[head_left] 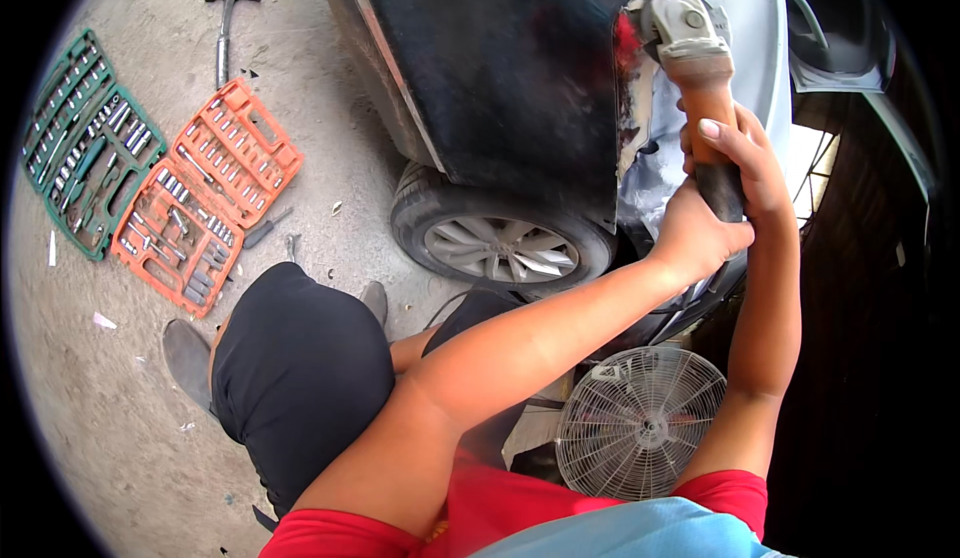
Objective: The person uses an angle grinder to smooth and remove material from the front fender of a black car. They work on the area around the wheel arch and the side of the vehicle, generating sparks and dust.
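An angle grinder (703, 73) with an orange and black body is gripped in both of my hands. My left hand (690, 230) wraps round the rear of its dark handle. My right hand (745, 158) closes on the body further forward, thumb across the top. The grinder's metal head and disc lie against the edge of a car body panel (520, 68), beside a red, scraped patch and bare whitish filler. The disc's contact edge is partly hidden by the head.
Below the panel is a car wheel (500, 243). A round wire fan (640, 423) stands near my right elbow. On the concrete floor at left lie a green socket set case (95, 138), an orange tool case (205, 193), a hammer (225, 33) and a screwdriver (265, 228).
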